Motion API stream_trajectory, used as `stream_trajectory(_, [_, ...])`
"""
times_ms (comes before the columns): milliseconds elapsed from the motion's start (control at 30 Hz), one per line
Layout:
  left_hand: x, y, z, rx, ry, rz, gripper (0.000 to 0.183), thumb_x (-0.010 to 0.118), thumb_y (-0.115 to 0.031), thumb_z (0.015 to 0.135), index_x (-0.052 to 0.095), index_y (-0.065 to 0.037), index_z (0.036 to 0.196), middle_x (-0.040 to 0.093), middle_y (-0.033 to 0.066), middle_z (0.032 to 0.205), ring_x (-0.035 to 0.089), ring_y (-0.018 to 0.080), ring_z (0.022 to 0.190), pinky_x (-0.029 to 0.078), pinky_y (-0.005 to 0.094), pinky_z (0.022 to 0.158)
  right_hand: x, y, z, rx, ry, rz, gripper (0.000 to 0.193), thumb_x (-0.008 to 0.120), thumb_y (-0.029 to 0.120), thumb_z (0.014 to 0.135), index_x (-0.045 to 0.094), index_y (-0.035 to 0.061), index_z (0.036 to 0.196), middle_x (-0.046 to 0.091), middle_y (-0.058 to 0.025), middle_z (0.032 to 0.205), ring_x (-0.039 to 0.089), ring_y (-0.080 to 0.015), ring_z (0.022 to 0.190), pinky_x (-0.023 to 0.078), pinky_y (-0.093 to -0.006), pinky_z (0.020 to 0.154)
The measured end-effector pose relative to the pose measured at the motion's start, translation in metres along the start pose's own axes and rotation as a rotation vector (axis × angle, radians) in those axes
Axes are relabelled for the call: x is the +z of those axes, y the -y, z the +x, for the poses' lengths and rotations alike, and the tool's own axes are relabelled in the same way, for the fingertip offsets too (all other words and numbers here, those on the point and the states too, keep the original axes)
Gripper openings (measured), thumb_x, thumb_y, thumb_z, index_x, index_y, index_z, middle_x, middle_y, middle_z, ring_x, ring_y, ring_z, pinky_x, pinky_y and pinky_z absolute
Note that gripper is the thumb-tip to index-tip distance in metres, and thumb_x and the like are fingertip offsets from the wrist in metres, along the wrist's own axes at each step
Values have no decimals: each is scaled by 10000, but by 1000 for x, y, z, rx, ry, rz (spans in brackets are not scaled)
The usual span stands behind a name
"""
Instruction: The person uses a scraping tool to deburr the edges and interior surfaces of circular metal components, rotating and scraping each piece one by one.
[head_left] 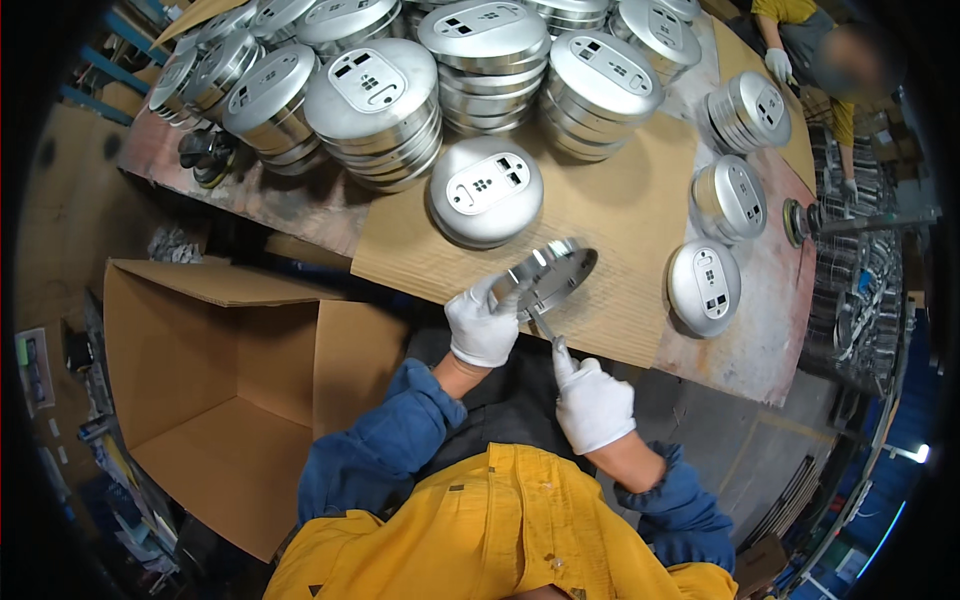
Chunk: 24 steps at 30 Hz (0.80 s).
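My left hand (482, 328), in a white glove, grips the near left rim of a round, hollow metal housing (572, 272). The housing is tilted over the front edge of the table, its inside partly showing. My right hand (597, 408), gloved too, is closed round a slim metal hand tool (541, 325), with the index finger stretched along it. The tool's far end meets the housing's lower rim; its exact kind cannot be made out. Just beyond stands a silver round housing (487, 192) with a pale oval panel and dark square openings.
Several stacks of such housings (372, 110) fill the back of the table. More housings (704, 287) stand in a row at the right, on and beside a cardboard sheet (610, 215). An open cardboard box (215, 400) is at my left. Another person (790, 40) works at the far right.
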<state>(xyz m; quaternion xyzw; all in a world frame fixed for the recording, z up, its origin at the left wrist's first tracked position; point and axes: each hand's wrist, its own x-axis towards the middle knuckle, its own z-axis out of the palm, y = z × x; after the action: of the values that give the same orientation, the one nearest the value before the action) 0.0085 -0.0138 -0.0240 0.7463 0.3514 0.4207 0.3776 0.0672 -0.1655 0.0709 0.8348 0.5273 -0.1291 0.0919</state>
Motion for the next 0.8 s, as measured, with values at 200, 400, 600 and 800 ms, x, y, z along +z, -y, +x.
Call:
stream_trajectory(200, [4,3,-1,-164,-52,-141,233,733,-179,825,635,24,884,460,70,510,415,172,421,367,311,439,45,-13,-3,89,-254,354,477,598,206,843,511,258,1309,585,-97,727,599,-304,558,488,-417,506])
stream_trajectory(400, [-5,2,1,98,6,23,252,735,-216,813,636,-20,937,481,92,524,498,234,443,384,334,444,-20,-30,2,-16,45,195,468,585,189,820,543,217,1285,608,-127,755,625,-312,641,491,-409,565])
stream_trajectory(600, [-10,2,-2,70,86,-33,237,739,-204,792,633,-44,931,575,98,626,532,240,470,425,337,470,-36,-25,8,-57,94,159,497,554,132,789,545,182,1284,612,-135,778,633,-311,671,487,-419,562])
stream_trajectory(800, [-12,1,0,133,94,-54,235,736,-152,760,628,-48,941,605,100,696,550,245,491,438,334,480,-36,-25,14,-74,110,147,487,536,123,790,550,173,1274,609,-138,776,637,-310,667,491,-423,553])
